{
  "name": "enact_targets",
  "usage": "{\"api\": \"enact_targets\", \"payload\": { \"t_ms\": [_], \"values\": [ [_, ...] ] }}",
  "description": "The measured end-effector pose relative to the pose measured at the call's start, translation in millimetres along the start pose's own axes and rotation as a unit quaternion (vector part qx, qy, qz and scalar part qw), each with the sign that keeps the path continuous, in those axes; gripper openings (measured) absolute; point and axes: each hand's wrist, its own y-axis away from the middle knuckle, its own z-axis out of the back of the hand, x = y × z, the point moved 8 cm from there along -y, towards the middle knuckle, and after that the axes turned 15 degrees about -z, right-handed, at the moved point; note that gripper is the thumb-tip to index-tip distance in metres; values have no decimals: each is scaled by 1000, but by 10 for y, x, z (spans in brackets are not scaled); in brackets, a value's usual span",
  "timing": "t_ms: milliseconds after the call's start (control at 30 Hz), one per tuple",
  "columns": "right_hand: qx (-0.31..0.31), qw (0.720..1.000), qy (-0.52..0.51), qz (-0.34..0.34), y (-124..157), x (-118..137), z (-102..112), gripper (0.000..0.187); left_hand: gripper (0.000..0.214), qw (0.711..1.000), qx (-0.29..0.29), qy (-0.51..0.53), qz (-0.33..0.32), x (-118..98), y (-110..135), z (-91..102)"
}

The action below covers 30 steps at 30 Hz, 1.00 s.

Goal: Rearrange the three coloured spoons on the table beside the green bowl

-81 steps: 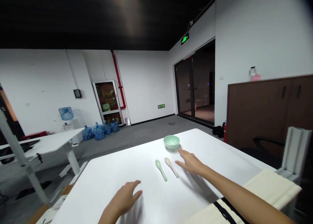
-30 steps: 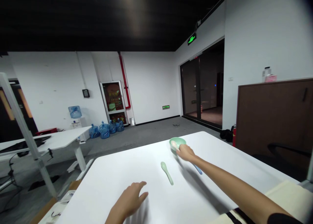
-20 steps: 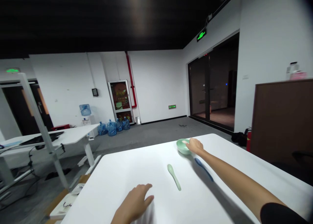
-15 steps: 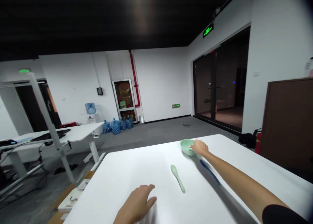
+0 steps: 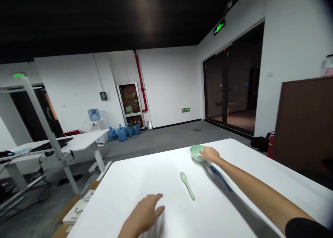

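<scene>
Right hand [image 5: 210, 154] is out at the far end of the bench, fingertips on the rim of the pale green bowl [image 5: 195, 153]; can't tell if it's gripping. Left hand [image 5: 144, 210] is open on the white bench [image 5: 125, 182], nearest the green spoon [image 5: 187, 186]. Blue spoon [image 5: 220, 178] lies just beside the bowl, not held.

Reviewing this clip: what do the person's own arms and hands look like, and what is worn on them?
The left hand and right hand are bare, with no gloves, and no ring or watch shows. The right forearm is bare up to a black sleeve at the frame's edge. No sleeve shows on the left arm.
</scene>
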Motion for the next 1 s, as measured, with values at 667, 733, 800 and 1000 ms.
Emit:
{"api": "enact_targets", "payload": {
  "t_ms": [667, 733, 800, 1000],
  "values": [
    [12, 986, -58, 153, 1326, -491, 112, 67, 56, 1000, -11, -11, -20, -42, 59, 12],
    [22, 986, -54, 155, 1345, -506, 49, 67, 56, 1000, -10, -13, -21, -33, 54, 8],
    [27, 986, -56, 151, 1354, -524, 39, 66, 57, 1000, -11, -10, -21, -31, 49, 8],
    [14, 988, -65, 142, 1373, -557, 139, 63, 57, 1000, -6, -7, -24, -55, 47, 1]
  ]
}}
